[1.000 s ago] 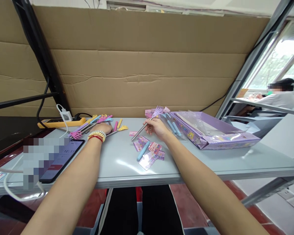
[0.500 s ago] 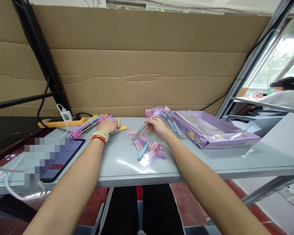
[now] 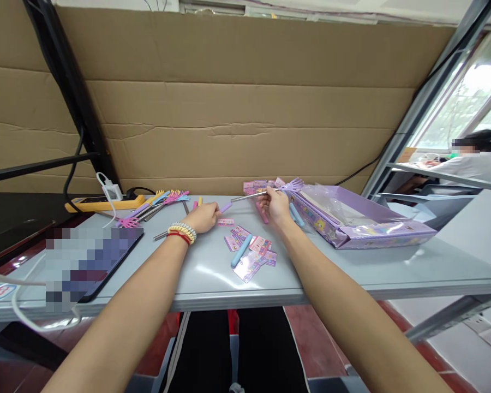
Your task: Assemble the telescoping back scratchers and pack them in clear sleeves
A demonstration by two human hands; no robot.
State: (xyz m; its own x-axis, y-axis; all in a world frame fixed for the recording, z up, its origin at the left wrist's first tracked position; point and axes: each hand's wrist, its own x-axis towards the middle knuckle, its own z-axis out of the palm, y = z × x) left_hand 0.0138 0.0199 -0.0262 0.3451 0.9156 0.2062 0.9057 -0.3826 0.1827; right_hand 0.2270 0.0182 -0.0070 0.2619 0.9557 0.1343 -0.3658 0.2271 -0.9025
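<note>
My right hand (image 3: 275,206) is closed on a purple hand-shaped scratcher (image 3: 291,185) by its metal rod, holding it level above the grey table (image 3: 352,267). My left hand (image 3: 202,216), with bead bracelets on the wrist, pinches a purple grip sleeve (image 3: 226,207) at the rod's left end. Just below both hands lie a blue sleeve (image 3: 240,250) and several pink printed cards (image 3: 253,256).
A pile of coloured scratchers (image 3: 155,204) lies at the back left beside a yellow power strip (image 3: 102,203). A phone (image 3: 94,262) rests on the left. A purple box with clear film (image 3: 352,218) stands on the right. Another person sits far right.
My left hand left the scratcher pile and came right with a purple sleeve to the rod's end. My right hand swung the scratcher from a slant to level and moved it right.
</note>
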